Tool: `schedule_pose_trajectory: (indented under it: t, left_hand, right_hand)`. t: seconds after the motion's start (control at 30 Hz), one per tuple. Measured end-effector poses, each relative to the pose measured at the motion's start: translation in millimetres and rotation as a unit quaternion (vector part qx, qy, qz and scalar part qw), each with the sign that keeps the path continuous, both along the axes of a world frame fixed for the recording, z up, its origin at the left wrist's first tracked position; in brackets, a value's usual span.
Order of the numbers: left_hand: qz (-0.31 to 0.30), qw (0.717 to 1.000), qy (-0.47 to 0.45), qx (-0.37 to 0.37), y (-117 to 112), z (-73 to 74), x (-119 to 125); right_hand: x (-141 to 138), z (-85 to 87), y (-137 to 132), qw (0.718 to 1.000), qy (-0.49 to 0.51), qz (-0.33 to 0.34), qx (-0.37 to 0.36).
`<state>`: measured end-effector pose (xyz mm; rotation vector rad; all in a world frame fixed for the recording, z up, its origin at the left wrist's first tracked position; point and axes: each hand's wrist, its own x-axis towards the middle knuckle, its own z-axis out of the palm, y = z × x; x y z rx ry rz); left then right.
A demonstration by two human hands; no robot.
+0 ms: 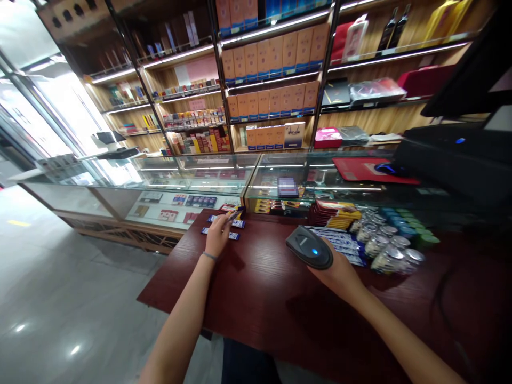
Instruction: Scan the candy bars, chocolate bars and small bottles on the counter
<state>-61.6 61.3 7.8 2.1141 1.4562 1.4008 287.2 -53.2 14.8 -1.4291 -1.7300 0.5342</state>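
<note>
Seen from my remote station: my left hand [218, 237] pinches a thin pack [236, 215], too blurred to identify, just above two loose packs [221, 233] on the desk [260, 304]. My right hand [340, 274] grips a scanner [310, 247]. Risks: a swing of the scanner could clip the tins [388, 253], or a bumped pack could slide off the left edge [172, 256]. Room to move lies on the dark wood between my hands.
</note>
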Motion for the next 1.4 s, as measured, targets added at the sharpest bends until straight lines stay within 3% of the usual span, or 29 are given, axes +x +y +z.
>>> schedule_pose_trajectory:
  t: [0.1, 0.23, 0.5, 0.57, 0.67, 0.83, 0.9, 1.07, 1.2, 1.4]
  left_hand:
    - [-0.06, 0.97, -0.204, -0.115, -7, 1.7, 26]
    - [-0.147, 0.871, -0.391, -0.259, -18, 1.4, 55]
    - [-0.239, 0.727, -0.507, -0.398, -31, 8.7, 69]
    - [-0.256, 0.704, -0.519, -0.412, -32, 11.5, 68]
    - [-0.261, 0.714, -0.502, -0.411, -34, 13.3, 68]
    - [-0.201, 0.788, -0.413, -0.409, -33, 7.3, 72]
    - [-0.188, 0.805, -0.379, -0.416, -33, 3.9, 74]
    - [-0.188, 0.81, -0.337, -0.442, -32, -0.3, 74]
    - [-0.182, 0.819, -0.316, -0.443, -32, 0.3, 73]
    - [-0.186, 0.832, -0.283, -0.439, -33, 0.7, 71]
  right_hand:
    - [3, 1.7, 0, 1.0, 0.012, -0.009, -0.008]
    - [7, 2.5, 0, 1.0, 0.012, -0.022, -0.009]
    - [11, 4.4, -1, 1.0, -0.001, -0.005, 0.015]
    - [12, 3.0, -1, 1.0, -0.003, 0.002, 0.024]
    - [13, 3.6, -1, 1.0, -0.008, 0.007, 0.027]
    - [7, 13.8, -8, 0.999, -0.007, -0.028, 0.029]
    - [5, 17.4, -10, 0.999, -0.017, -0.036, 0.025]
    - [2, 19.3, -13, 0.996, -0.078, 0.02, -0.024]
    - [2, 16.1, -13, 0.991, -0.119, 0.06, -0.012]
    - [4, 14.1, -12, 0.99, -0.123, 0.063, -0.012]
